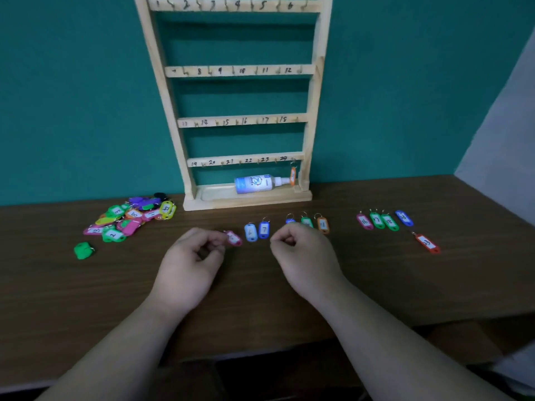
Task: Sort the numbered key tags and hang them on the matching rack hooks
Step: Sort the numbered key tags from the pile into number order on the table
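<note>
So the left hand [191,261] has its fingers curled right against a blurry pink plastic key tag [234,238] on the brown wooden worktop [86,285], and I can't tell if it's actually pinching it. The right hand [304,256] is curled up too with nothing visible in it, and it hides part of a dark blue tag [290,220]. A jumbled pile of coloured tags [130,218] sits far left. The tall wooden hook rack [240,70] stands at the back, with an orange tag [293,176] on hook 24 and a white spray bottle [256,183] lying in its base.
</note>
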